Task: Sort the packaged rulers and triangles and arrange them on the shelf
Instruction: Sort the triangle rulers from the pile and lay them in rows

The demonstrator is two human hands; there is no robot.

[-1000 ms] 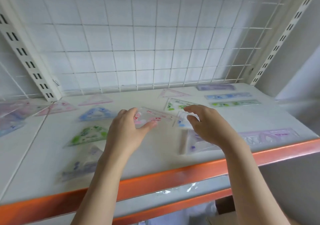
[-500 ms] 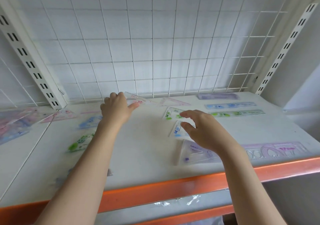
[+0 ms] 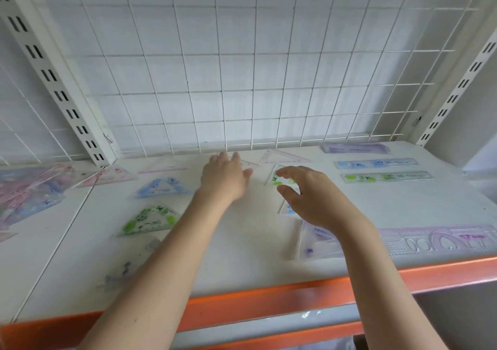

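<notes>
The left hand covers most of a pink triangle, only a corner peeks out past its fingers. Under the right hand there's a blue one mostly hidden, can't tell if those fingers actually touch the green triangle. The purple stencil ruler runs off the right edge, and the pile at far left is just a blur.

We see a matt white shelf board with a glossy orange painted metal front edge. Behind it, upper centre, stands a white-coated wire grid panel, flanked by slotted white metal uprights. At centre left, a clear green-printed plastic triangle lies in a shiny film sleeve.
</notes>
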